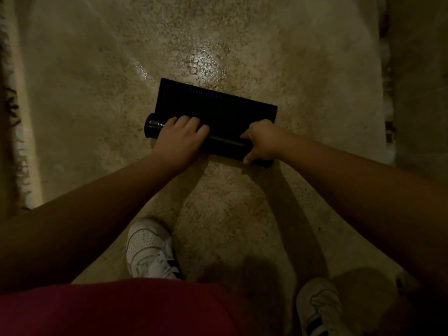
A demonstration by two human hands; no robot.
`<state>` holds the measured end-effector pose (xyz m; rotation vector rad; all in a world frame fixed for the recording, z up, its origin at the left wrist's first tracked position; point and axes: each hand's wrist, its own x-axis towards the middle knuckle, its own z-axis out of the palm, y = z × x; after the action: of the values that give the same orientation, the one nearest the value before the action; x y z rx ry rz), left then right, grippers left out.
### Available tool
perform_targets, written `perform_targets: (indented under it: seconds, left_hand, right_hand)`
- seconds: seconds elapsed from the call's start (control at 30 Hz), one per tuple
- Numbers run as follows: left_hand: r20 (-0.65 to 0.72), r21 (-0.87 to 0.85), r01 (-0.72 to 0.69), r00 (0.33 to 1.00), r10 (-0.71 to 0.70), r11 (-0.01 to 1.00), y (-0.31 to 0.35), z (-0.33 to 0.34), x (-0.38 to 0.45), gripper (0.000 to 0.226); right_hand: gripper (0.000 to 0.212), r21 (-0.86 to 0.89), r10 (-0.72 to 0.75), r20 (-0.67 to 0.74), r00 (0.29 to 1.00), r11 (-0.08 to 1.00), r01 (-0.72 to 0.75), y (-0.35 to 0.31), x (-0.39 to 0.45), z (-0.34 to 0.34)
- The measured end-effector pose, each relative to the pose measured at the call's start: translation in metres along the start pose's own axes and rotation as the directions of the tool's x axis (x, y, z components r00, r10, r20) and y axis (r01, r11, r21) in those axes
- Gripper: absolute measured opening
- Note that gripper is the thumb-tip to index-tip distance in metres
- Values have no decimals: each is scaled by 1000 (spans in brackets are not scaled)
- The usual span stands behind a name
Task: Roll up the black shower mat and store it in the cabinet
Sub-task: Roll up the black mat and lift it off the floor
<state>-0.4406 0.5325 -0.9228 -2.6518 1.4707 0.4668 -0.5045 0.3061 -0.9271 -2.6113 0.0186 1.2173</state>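
Looking down, head view: I saw both bare arms reaching to a speckled stone floor (242, 214), dim light.
Mat: the black shower mat (218, 105) lay on the floor, mostly rolled; the near part formed a tube, a short ribbed flat strip extended beyond it.
Roll end: the tube's left end stuck out past the flat strip's edge.
Left hand: the left hand (180, 139) lay palm-down on the roll's left part, fingers curled over the top, pressing it.
Right hand: the right hand (263, 141) held the roll's right end, fingers wrapped over the top, thumb on the near side.
Feet: two white sneakers (150, 251) stood on the floor, well apart from the mat.
Clothing: a red garment (121, 309) filled the lower edge.
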Motion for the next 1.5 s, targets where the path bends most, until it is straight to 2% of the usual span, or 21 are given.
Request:
perform_targets:
  seconds: [0.07, 0.13, 0.17, 0.23, 0.3, 0.37, 0.43, 0.5, 0.57, 0.63, 0.77, 0.9, 0.97, 1.07, 1.13, 1.17, 1.23, 1.27, 1.37, 1.5]
  left_hand:
    - [0, -9, -25, 1000, 25, 1000, -5, -6, 4, 39]
    - [36, -28, -34, 999, 35, 999, -9, -9, 9, 46]
    - [56, -35, -38, 998, 40, 999, -10, -10, 11, 50]
    - [80, -54, -28, 996, 33, 998, -11, -11, 15, 57]
    - [77, -89, -11, 997, 18, 996, -12, -12, 18, 58]
    - [72, -109, -5, 997, 13, 994, -14, -12, 21, 57]
    - [77, -123, -7, 997, 17, 992, -16, -12, 24, 58]
    - [66, -137, -7, 998, 16, 990, -17, -10, 25, 61]
    - [33, -154, -18, 999, 23, 988, -16, -8, 22, 68]
    - [0, -143, -24, 1000, 24, 989, -13, -4, 17, 73]
    - [-15, -75, 6, 1000, -7, 997, -5, 3, 4, 80]
    - [-5, -58, 17, 1000, -17, 998, -2, 1, 4, 64]
    - [5, -67, 3, 1000, -3, 998, -4, -1, 7, 62]
    - [13, -101, -9, 1000, 11, 995, -9, -5, 12, 60]
    - [21, -110, -19, 1000, 22, 994, -11, -8, 16, 60]
    - [24, -111, -21, 999, 24, 994, -11, -9, 17, 61]
    - [28, -112, -17, 999, 21, 994, -11, -9, 19, 61]
    - [36, -111, -13, 999, 17, 994, -11, -10, 20, 60]
    - [56, -104, 3, 998, 3, 995, -9, -12, 24, 56]
    - [84, -144, 38, 996, -27, 989, -8, -14, 27, 53]
  right_hand:
    - [70, 23, 2, -6, 1000, 1000, -2, 2, -1, -2]
    - [82, 51, -7, -80, 997, 999, 11, 3, -5, 3]
    - [86, 69, -13, -167, 986, 997, 25, 2, -10, 9]
    - [85, 47, -40, -388, 921, 997, 63, -3, -21, 28]
    - [84, -29, -59, -477, 877, 998, 51, -9, -30, 43]
    - [81, -78, -50, -484, 873, 997, 14, -15, -30, 52]
    - [67, -84, -31, -522, 852, 996, -15, -18, -25, 53]
    - [59, -49, -6, -533, 846, 998, -24, -19, -21, 49]
    - [59, 24, 3, -506, 862, 1000, 10, -15, -18, 43]
    - [61, 88, -10, -463, 886, 994, 58, -5, -16, 37]
    - [66, 177, -1, -322, 947, 982, 61, 6, -10, 25]
    - [75, 367, 52, -145, 988, 930, 5, 6, -9, 25]
    - [75, 432, 57, -111, 992, 902, -3, 11, -9, 18]
    - [73, 442, 60, -76, 995, 897, -20, 15, -12, 8]
    - [76, 447, 111, -128, 986, 893, -43, 12, -19, 13]
    - [79, 455, 165, -209, 964, 889, -54, 10, -24, 19]
    - [84, 415, 237, -421, 876, 909, -47, 2, -38, 37]
    - [84, 328, 208, -498, 842, 944, -39, -3, -45, 47]
    - [84, 73, 69, -539, 840, 997, -35, -15, -49, 64]
    - [65, 77, 77, -581, 810, 996, -40, -12, -41, 57]
